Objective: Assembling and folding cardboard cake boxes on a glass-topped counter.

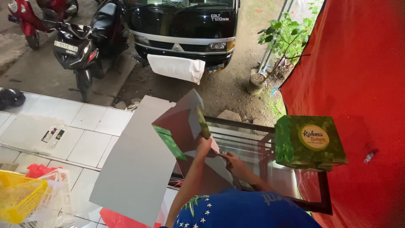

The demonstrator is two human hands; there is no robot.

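Cardboard sheet (139, 164), grey on the bare side with green printed flaps, partly folded, tilted across the lower middle of the frame. Left hand (204, 145) pinching a raised flap near centre. Right hand (234, 164) just beside, fingers closed on the sheet's edge. Finished green box (310, 143) at right, on a glass table (240, 141).

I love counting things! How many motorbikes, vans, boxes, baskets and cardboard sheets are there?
Motorbikes: 2 (red, black)
Van: 1
Green box: 1
Yellow basket: 1
Cardboard sheet: 1
Total: 6
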